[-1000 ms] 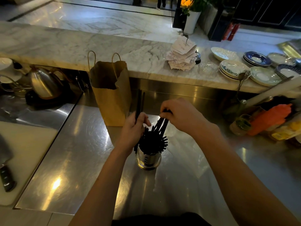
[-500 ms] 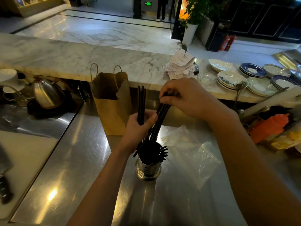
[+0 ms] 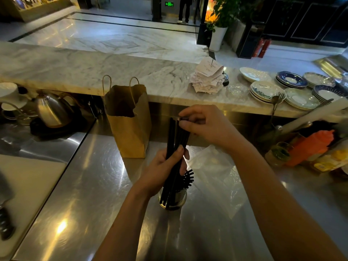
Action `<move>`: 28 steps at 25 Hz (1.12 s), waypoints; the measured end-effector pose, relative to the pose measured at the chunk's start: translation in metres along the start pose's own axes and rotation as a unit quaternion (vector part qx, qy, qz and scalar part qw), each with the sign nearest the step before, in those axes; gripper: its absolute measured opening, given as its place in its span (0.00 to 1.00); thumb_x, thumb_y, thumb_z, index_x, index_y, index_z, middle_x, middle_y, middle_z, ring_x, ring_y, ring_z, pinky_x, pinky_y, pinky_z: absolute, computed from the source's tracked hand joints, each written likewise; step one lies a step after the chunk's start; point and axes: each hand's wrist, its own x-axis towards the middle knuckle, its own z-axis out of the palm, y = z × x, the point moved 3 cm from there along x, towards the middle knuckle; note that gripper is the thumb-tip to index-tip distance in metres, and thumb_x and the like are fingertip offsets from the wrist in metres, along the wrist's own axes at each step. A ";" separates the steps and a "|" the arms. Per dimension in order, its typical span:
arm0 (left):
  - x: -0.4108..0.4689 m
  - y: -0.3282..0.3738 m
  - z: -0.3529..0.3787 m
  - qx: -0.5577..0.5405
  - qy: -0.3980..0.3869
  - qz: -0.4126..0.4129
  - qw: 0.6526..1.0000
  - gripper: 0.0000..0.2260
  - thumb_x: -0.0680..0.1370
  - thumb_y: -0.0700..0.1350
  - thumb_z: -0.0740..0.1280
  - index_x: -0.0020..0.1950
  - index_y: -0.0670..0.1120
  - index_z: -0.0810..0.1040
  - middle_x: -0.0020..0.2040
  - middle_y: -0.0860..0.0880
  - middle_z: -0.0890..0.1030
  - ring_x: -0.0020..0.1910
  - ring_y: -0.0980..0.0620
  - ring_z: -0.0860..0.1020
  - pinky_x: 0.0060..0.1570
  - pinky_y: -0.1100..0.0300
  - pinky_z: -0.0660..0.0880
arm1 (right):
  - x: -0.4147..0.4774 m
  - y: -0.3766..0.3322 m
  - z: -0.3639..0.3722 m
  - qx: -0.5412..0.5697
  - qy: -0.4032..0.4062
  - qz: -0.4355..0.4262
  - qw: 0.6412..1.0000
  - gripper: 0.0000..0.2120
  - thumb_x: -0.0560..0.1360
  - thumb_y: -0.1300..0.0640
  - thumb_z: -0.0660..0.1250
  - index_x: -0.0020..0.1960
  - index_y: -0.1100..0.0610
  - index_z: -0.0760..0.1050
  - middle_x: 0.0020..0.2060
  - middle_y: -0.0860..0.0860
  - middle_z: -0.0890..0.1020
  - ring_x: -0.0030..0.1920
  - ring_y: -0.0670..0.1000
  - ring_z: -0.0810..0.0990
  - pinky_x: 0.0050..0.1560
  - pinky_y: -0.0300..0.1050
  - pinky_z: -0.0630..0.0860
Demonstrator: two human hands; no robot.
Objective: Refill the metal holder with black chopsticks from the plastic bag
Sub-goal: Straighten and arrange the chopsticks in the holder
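Observation:
A round metal holder (image 3: 174,201) stands on the steel counter, packed with black chopsticks whose ends fan out at its right rim (image 3: 188,178). My left hand (image 3: 165,164) is wrapped around a bundle of black chopsticks (image 3: 176,136), held nearly upright just above and in front of the holder. My right hand (image 3: 205,125) pinches the top ends of that same bundle. A clear plastic bag (image 3: 216,178) lies flat on the counter to the right of the holder, under my right forearm.
A brown paper bag (image 3: 130,117) stands just behind left of the holder. A kettle (image 3: 52,110) sits far left, a cutting board (image 3: 26,185) with a knife (image 3: 5,223) at the left edge. Stacked plates (image 3: 267,91) and receipts (image 3: 207,78) rest on the marble ledge; bottles (image 3: 308,147) crowd the right.
My right hand lifted chopsticks up out of the holder area and brought them against the ones in my left hand, forming one upright bundle. The plastic bag came into view.

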 end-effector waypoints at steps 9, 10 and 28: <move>-0.012 -0.001 0.003 -0.041 0.016 0.023 0.999 0.13 0.82 0.51 0.57 0.49 0.47 0.79 0.26 0.53 0.70 0.23 0.56 0.68 0.28 0.66 0.69 | -0.038 0.021 0.028 0.308 0.081 0.065 0.946 0.12 0.72 0.59 0.71 0.55 0.62 0.80 0.45 0.57 0.85 0.39 0.49 0.81 0.44 0.42 0.78; -0.014 -0.001 0.003 -0.036 0.013 0.025 0.999 0.13 0.81 0.51 0.58 0.49 0.47 0.79 0.27 0.53 0.71 0.23 0.56 0.69 0.29 0.66 0.69 | -0.040 0.020 0.028 0.307 0.091 0.058 0.946 0.12 0.72 0.59 0.71 0.55 0.62 0.80 0.45 0.57 0.86 0.41 0.50 0.83 0.45 0.44 0.79; -0.021 0.013 0.013 -0.009 -0.016 -0.004 1.000 0.15 0.80 0.49 0.58 0.57 0.42 0.78 0.32 0.49 0.80 0.28 0.54 0.78 0.33 0.62 0.75 | -0.060 -0.001 0.026 0.280 0.187 -0.015 0.941 0.12 0.71 0.63 0.72 0.55 0.57 0.79 0.42 0.54 0.86 0.44 0.52 0.86 0.45 0.46 0.82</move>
